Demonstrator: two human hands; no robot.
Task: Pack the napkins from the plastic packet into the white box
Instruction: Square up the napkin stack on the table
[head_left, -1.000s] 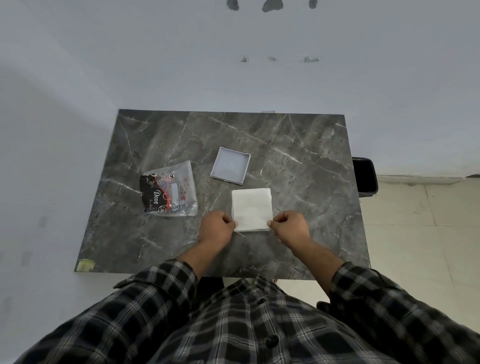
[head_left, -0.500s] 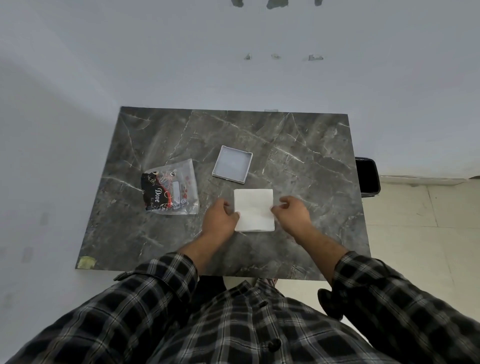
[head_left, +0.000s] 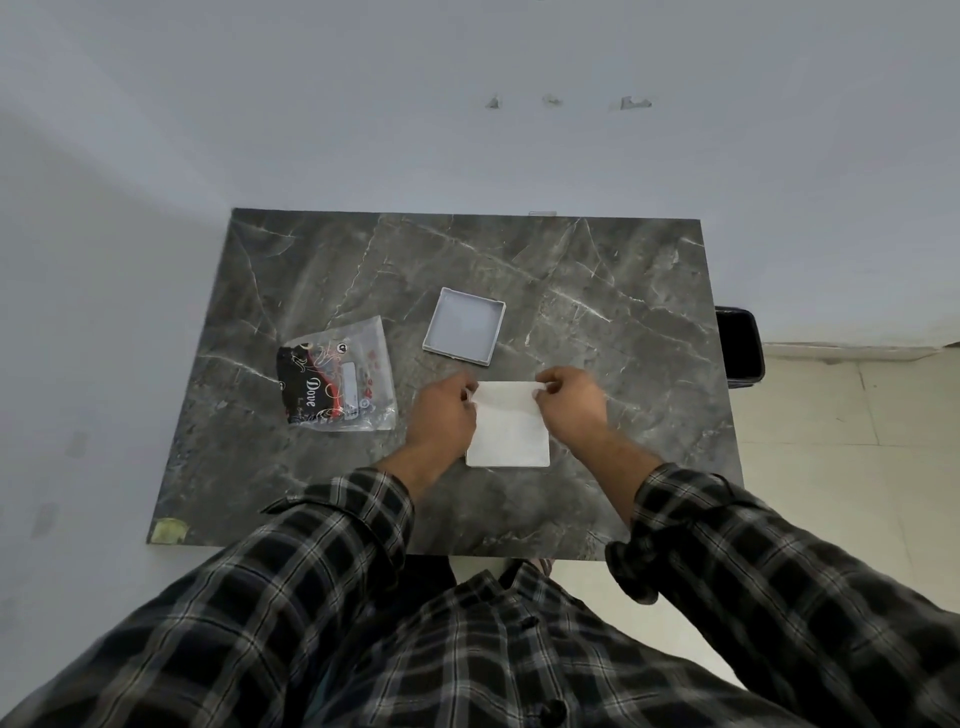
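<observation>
A square stack of white napkins (head_left: 509, 428) lies flat on the dark marble table (head_left: 597, 291). My left hand (head_left: 445, 415) pinches the stack's far left corner and my right hand (head_left: 569, 397) pinches its far right corner. Just beyond the napkins sits the shallow white box (head_left: 464, 327), open and with nothing inside. The clear plastic packet (head_left: 340, 384) with black and red print lies flat to the left of my left hand.
A black bin (head_left: 740, 343) stands on the floor past the table's right edge. A white wall runs behind the table. A small yellowish tape patch (head_left: 169, 531) marks the table's near left corner.
Both hands slid from the napkins' near corners along the sides to the far corners. The napkins, box and packet stayed in place.
</observation>
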